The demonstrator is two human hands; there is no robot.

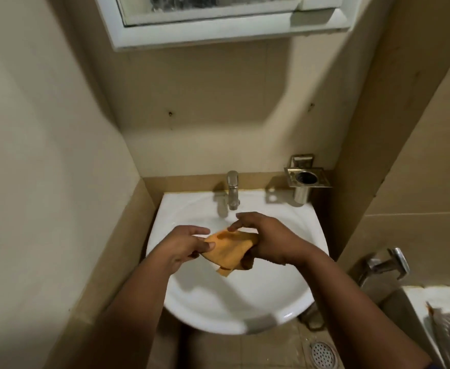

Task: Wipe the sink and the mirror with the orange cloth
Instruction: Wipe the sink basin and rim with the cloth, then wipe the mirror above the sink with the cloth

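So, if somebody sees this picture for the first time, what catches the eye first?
The orange cloth, held bunched between the left hand and right hand above the white sink. Next, the chrome tap at the sink's back edge, and the white-framed mirror high on the wall.

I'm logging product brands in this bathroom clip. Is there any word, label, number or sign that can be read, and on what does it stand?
None can be read.
Orange cloth: plain, no tag shows.
Tap: bare metal, no mark legible.
Metal holder: no lettering visible.
Mirror: smeared glass, no text.
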